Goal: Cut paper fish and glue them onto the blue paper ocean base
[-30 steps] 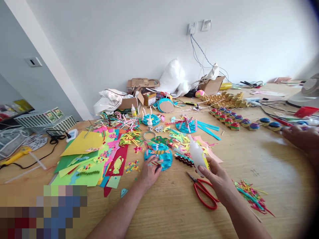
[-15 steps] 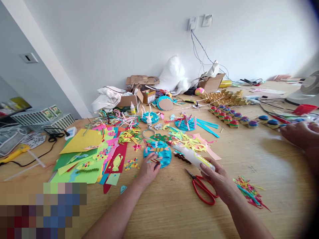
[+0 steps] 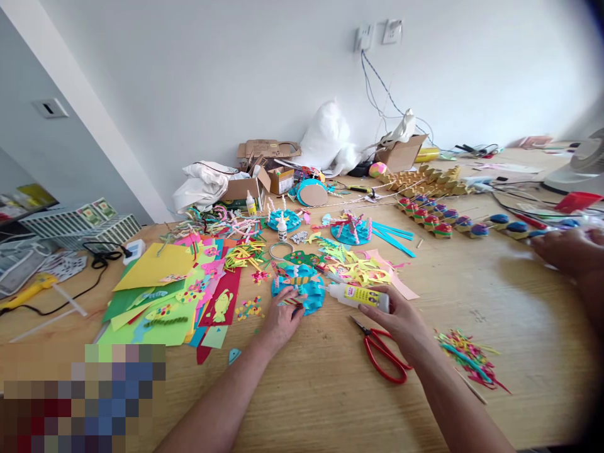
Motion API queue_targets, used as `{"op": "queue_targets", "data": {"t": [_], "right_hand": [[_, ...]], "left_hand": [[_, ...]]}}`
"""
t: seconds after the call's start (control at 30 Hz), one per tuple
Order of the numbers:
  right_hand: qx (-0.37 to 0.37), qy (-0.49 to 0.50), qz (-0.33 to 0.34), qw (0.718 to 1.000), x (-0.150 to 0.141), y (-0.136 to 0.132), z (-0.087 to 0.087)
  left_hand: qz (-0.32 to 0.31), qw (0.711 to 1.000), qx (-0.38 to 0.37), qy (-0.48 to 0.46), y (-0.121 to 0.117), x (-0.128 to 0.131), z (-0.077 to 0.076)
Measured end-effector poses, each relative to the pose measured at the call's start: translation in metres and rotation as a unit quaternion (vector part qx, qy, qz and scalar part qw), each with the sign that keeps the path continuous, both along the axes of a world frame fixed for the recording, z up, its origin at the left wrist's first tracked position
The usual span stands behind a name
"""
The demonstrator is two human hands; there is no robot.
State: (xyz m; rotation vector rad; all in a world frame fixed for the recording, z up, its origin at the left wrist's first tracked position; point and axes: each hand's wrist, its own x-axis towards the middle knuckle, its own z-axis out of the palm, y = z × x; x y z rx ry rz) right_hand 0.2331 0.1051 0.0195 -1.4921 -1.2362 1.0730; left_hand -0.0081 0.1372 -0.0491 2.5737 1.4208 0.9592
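Observation:
A blue craft disc lies on the table with an orange striped paper fish on it. Over its near left part, my left hand has its fingers closed on a small red-and-green striped paper piece. My right hand is wrapped round a white glue bottle with a yellow label. The bottle is tilted almost level, its nozzle pointing left at the disc's right edge. Below the bottle lie red-handled scissors, apart from my right hand.
Coloured paper sheets lie at left. Yellow-green paper strips spread behind the bottle; a heap of coloured scraps is at right. Another person's hand is by painted egg-carton cups. Small glue bottle stands behind the disc.
The glue bottle has turned from pointing up and away to nearly level, its nozzle now towards the disc. My right hand turned with it; my left hand stays at the disc.

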Motion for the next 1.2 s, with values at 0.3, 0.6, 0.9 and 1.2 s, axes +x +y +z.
{"op": "queue_targets", "data": {"t": [0.3, 0.6, 0.9, 1.2], "right_hand": [[0.042, 0.049, -0.066, 0.996, -0.014, 0.011, -0.001], [0.057, 0.114, -0.041, 0.991, -0.022, 0.017, -0.007], [0.037, 0.134, 0.007, 0.99, -0.032, 0.016, 0.006], [0.044, 0.051, 0.012, 0.998, -0.031, 0.029, 0.0]], "left_hand": [[-0.004, 1.0, -0.008, -0.004, 0.001, 0.0, -0.002], [0.002, 1.0, -0.011, -0.008, 0.0, -0.001, -0.003], [0.006, 1.0, -0.02, -0.015, -0.001, 0.0, -0.002], [0.003, 1.0, -0.029, -0.006, -0.002, 0.001, 0.0]]}}
